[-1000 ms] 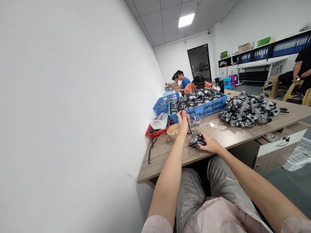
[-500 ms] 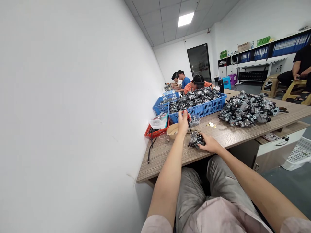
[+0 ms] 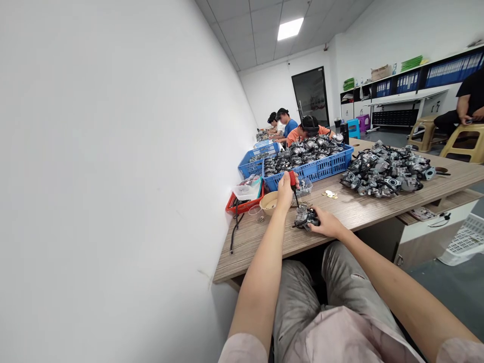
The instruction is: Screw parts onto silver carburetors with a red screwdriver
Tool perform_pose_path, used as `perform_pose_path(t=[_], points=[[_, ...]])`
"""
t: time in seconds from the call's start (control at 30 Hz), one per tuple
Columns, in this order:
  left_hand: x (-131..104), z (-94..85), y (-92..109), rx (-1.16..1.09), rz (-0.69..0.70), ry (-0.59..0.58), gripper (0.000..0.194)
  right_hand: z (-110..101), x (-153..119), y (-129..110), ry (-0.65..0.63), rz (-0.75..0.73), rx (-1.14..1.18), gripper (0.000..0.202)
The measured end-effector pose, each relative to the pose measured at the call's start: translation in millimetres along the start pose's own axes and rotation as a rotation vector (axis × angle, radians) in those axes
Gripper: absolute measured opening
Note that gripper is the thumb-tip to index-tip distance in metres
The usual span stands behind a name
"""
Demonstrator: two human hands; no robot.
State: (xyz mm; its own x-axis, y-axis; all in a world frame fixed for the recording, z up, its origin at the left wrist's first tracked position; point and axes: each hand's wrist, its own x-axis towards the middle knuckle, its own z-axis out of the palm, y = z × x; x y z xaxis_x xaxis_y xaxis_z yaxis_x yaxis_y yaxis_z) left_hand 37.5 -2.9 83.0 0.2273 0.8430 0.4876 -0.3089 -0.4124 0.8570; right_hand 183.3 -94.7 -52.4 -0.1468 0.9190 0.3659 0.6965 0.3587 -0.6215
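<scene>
My left hand (image 3: 286, 191) is closed around the red handle of a screwdriver (image 3: 293, 182). The dark shaft points down, its tip meeting the top of a carburetor (image 3: 303, 217) that rests on the wooden table (image 3: 264, 234). From the right, my right hand (image 3: 325, 223) grips the carburetor's side, thumb at the near side and fingers at the back. Just behind the carburetor, a clear plastic box (image 3: 304, 188) of small parts is partly covered by my left hand. Several brass-coloured discs (image 3: 330, 194) lie to the right.
A blue crate (image 3: 325, 164) heaped with carburetors stands behind my hands, and a pile of carburetors (image 3: 389, 171) lies at right. At left are a beige bowl (image 3: 269, 201), a red basket (image 3: 242, 205) and a black hose (image 3: 233, 237) beside the wall (image 3: 132, 176). Co-workers sit beyond.
The fingers of my left hand have shifted on the screwdriver, and more of its red handle shows. My right hand and the carburetor stay in place.
</scene>
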Motion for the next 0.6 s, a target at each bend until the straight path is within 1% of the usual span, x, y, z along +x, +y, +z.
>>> perform_pose_path(t=[0.1, 0.3, 0.47, 0.6], points=[[-1.2, 2.3, 0.2, -0.02, -0.006, -0.01, 0.059, -0.5, 0.2, -1.3, -0.003, -0.004, 0.002, 0.051], [-0.2, 6.0, 1.2, -0.024, 0.013, -0.003, 0.056, -1.3, 0.8, -2.9, -0.003, 0.007, -0.003, 0.052], [1.1, 4.0, 0.9, -0.048, -0.007, 0.005, 0.066, -2.3, 0.5, -3.7, 0.004, -0.003, 0.015, 0.052], [0.3, 3.1, 0.7, -0.066, -0.013, 0.041, 0.057, -2.7, 0.1, -4.2, 0.008, -0.007, 0.03, 0.051]])
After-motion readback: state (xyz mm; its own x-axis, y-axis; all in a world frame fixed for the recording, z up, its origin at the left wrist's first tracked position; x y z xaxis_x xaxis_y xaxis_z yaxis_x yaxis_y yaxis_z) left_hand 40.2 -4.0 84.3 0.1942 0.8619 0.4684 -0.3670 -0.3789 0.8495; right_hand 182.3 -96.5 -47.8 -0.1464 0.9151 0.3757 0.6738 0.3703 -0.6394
